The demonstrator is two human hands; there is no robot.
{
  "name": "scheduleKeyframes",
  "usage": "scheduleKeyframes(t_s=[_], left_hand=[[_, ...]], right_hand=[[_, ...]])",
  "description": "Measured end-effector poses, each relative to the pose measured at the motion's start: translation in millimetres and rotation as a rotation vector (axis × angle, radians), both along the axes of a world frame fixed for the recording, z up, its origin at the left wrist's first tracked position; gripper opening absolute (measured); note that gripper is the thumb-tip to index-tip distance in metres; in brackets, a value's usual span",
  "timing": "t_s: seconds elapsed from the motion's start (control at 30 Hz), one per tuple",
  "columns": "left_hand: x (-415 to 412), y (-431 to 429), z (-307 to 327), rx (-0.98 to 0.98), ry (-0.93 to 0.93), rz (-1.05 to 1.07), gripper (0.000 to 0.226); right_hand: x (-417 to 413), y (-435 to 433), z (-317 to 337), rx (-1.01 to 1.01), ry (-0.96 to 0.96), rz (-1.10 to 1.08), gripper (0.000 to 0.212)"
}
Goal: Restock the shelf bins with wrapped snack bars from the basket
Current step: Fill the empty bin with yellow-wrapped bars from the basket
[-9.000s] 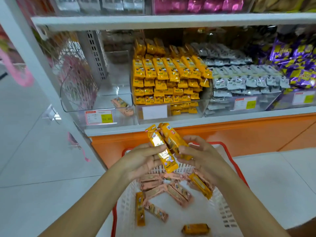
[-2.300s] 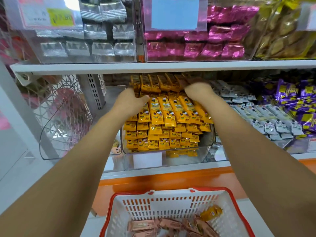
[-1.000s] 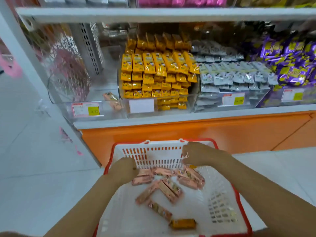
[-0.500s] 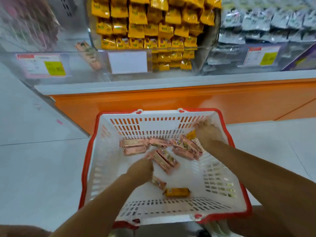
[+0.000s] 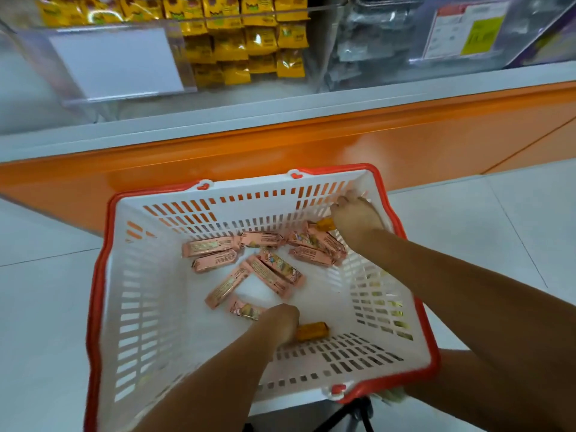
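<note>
The left hand [image 5: 279, 322] is low by the near wall of the basket [image 5: 99, 275], at the left end of a yellow bar [image 5: 312, 331] which lies crosswise, pointing to its right. The right hand [image 5: 355, 218] partly covers a second yellow bar [image 5: 325, 225] in the far right corner. If either hand grips already, I cannot tell

Ten pink bars [image 5: 268, 277], two orange bars [image 5: 311, 331]

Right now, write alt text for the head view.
Two hands reach into a red-rimmed white basket: the left hand at a near yellow bar, the right hand at a far-corner yellow bar. Pink bars lie scattered between; shelf bins stand behind.
</note>
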State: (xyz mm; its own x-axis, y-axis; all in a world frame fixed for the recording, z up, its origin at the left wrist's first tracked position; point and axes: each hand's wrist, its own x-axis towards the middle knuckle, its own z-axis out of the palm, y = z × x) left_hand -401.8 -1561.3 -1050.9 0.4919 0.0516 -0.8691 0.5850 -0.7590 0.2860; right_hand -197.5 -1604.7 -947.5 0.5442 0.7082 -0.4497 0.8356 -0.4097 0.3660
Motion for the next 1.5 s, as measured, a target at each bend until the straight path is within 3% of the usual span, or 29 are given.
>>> scheduleKeyframes(t_s=[0.17,0.37,0.43,0.53,0.6,0.67,0.8,0.97,1.2,1.33,1.5], left_hand=[[9,-7,1,-0.020,0.099,0.110,0.041],[12,-3,30,-0.173,0.059,0.304,0.048],[16,12,50,-0.262,0.018,0.477,0.039],[18,41,89,-0.519,-0.089,0.884,0.032],[18,63,121,-0.637,-0.238,1.042,0.032],[16,80,155,-0.686,-0.367,1.160,0.029],[8,103,217,-0.778,-0.522,1.268,0.022],[-9,118,251,-0.702,-0.689,1.175,0.032],[-28,130,294,-0.690,-0.791,1.001,0.010],[-32,130,319,-0.699,-0.835,0.961,0.016],[-34,134,347,-0.679,-0.913,0.931,0.031]], right_hand=[[-4,-3,8,0.069,0.061,-0.068,0.041],[-3,-11,17,0.248,0.264,-0.176,0.037],[1,-10,27,0.383,0.456,-0.338,0.035],[1,-10,58,0.645,1.003,-0.681,0.032],[-8,-9,80,0.849,1.299,-0.800,0.027],[-23,-6,99,1.022,1.493,-0.878,0.027],[-59,6,134,1.296,1.679,-0.924,0.038],[-88,18,168,1.496,1.697,-1.041,0.029],[-107,23,192,1.521,1.370,-0.957,0.030],[-114,29,205,1.623,1.205,-0.909,0.030],[-119,35,221,1.475,1.133,-0.868,0.041]])
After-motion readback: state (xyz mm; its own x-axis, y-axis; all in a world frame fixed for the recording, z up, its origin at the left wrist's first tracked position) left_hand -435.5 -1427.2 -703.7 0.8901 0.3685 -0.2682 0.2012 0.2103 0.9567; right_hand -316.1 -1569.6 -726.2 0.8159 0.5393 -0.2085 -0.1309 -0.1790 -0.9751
